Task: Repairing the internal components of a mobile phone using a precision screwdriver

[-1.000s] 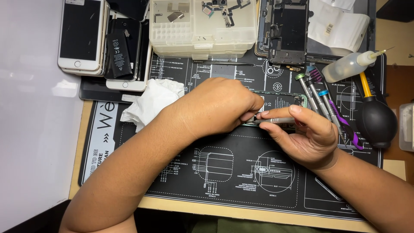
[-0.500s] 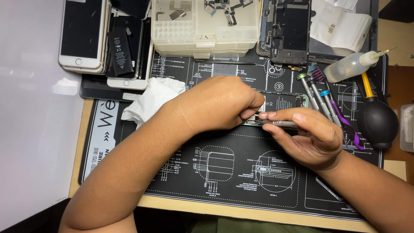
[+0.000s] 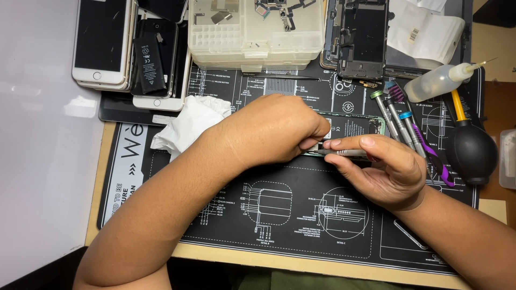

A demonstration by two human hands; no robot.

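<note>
Here the left hand [image 3: 274, 131] presses down on an opened phone [image 3: 352, 128] on the repair mat [image 3: 279, 215]; the right hand [image 3: 384, 172] pinches a slim screwdriver [image 3: 344, 152] at the phone's near edge.

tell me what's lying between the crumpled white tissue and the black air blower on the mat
In the head view, between the tissue and the blower lie both hands on an opened phone, then a row of screwdrivers.

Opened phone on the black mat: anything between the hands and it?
Nothing visible. The left hand rests directly on the opened green-edged phone, covering its left part, and the right hand holds a slim grey metal tool along its lower edge. The row of screwdrivers lies apart, to the right.
</note>
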